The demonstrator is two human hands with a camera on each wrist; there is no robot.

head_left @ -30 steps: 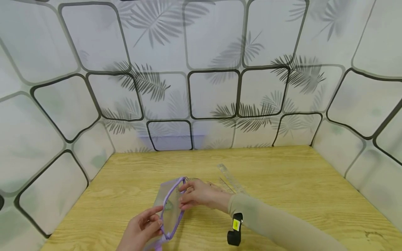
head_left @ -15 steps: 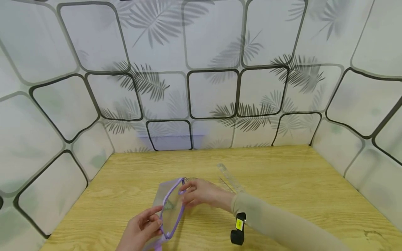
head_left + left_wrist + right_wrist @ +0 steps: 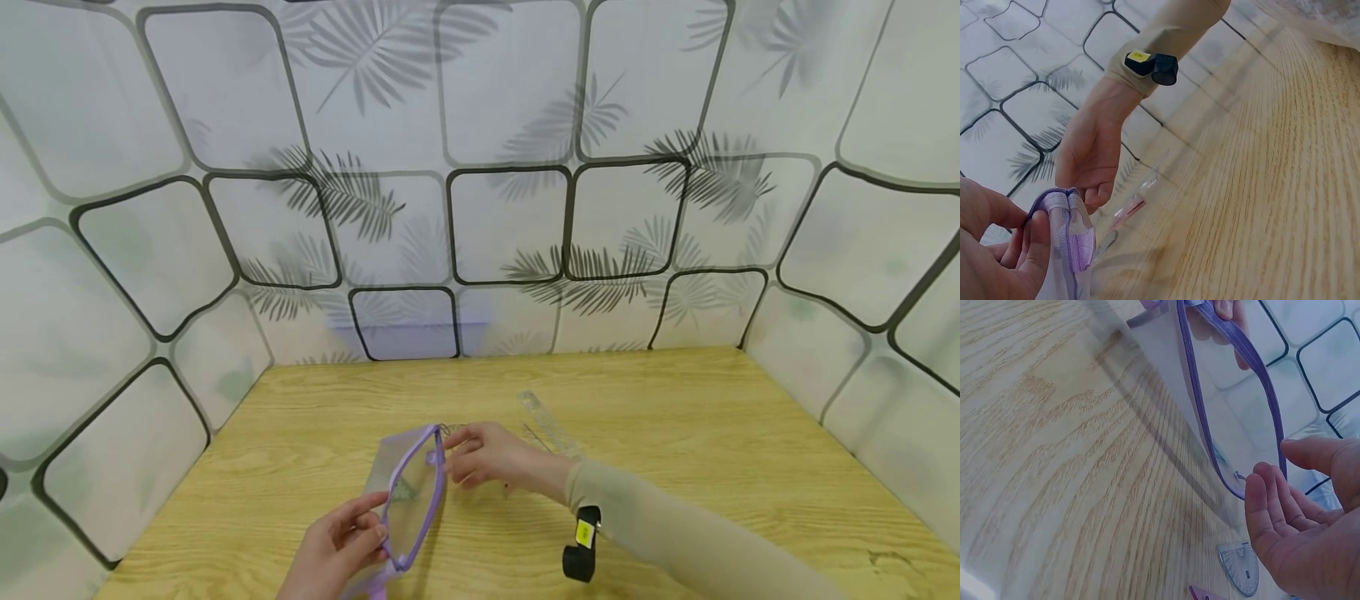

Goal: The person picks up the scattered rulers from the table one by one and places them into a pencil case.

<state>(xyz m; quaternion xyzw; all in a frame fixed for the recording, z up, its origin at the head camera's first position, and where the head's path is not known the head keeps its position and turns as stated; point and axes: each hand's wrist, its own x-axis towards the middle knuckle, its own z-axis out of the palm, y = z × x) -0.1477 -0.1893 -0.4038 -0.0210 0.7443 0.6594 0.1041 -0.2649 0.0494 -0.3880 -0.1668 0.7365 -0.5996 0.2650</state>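
A see-through zip pouch (image 3: 387, 461) with purple zipper edges (image 3: 1269, 394) stands on the table, its mouth spread wide. My left hand (image 3: 335, 543) pinches the near left side of the mouth between thumb and fingers. Just off the far right side of the rim is my right hand (image 3: 486, 457), fingers loosely bent and thumb apart, with nothing between them. A small green print shows through the pouch wall. In the right wrist view, a clear protractor (image 3: 1239, 569) lies on the table below my right hand.
Behind my right wrist lies a clear ruler (image 3: 547, 422). The corner of a pink-edged plastic piece (image 3: 1205, 594) shows near the protractor. Patterned cloth walls (image 3: 510, 225) close in the wooden table (image 3: 675, 433) at the back and sides.
My right hand has come away from the pouch's rim, moving slightly right, and a purple tab on the rim is now uncovered. My left hand and the pouch have stayed in place.
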